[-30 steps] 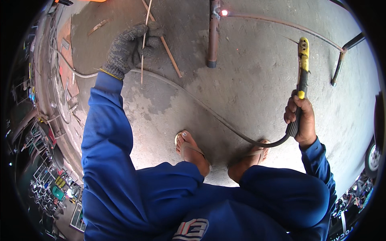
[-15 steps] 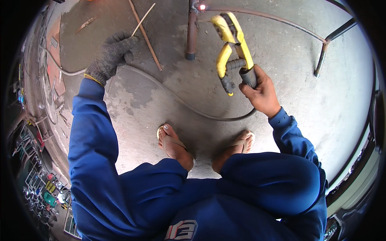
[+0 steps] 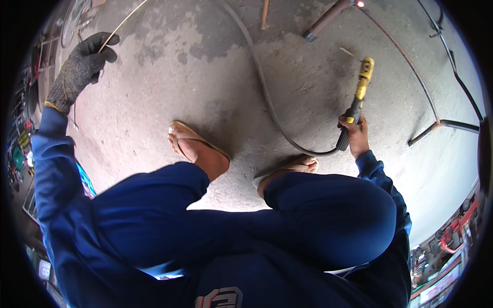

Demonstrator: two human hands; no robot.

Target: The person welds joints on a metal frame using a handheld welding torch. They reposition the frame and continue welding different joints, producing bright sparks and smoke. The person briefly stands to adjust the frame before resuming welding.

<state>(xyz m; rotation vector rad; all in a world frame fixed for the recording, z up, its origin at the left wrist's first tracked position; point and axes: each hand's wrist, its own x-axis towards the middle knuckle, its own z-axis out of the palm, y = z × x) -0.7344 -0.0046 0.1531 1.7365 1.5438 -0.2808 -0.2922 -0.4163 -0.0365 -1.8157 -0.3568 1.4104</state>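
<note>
My left hand (image 3: 82, 66), in a grey knit glove with a yellow cuff edge, pinches a thin pale welding rod (image 3: 121, 25) that slants up past the top of the view. On the right, my bare right hand (image 3: 358, 137) is wrapped round the dark grip of a yellow and black welding electrode holder (image 3: 364, 79). A short, pale rod stub (image 3: 349, 52) sticks out to the left from its jaws. From the grip's lower end a grey cable (image 3: 261, 82) curves away across the concrete floor. The holder is apart from the metal frame beyond it.
A brown metal pipe (image 3: 328, 20) reaches in at the top, beside a small glowing red spot (image 3: 360, 4). Thin bars and a dark tube (image 3: 457, 124) of the frame stand at right. A thin brown rod (image 3: 265, 14) lies farther off. My sandalled feet (image 3: 197, 149) are on the floor.
The view has swung, shifting the frame right. My left hand, with the rod, now sits farther left. The electrode holder is lower and farther right, turned edge-on, with my right hand still round it.
</note>
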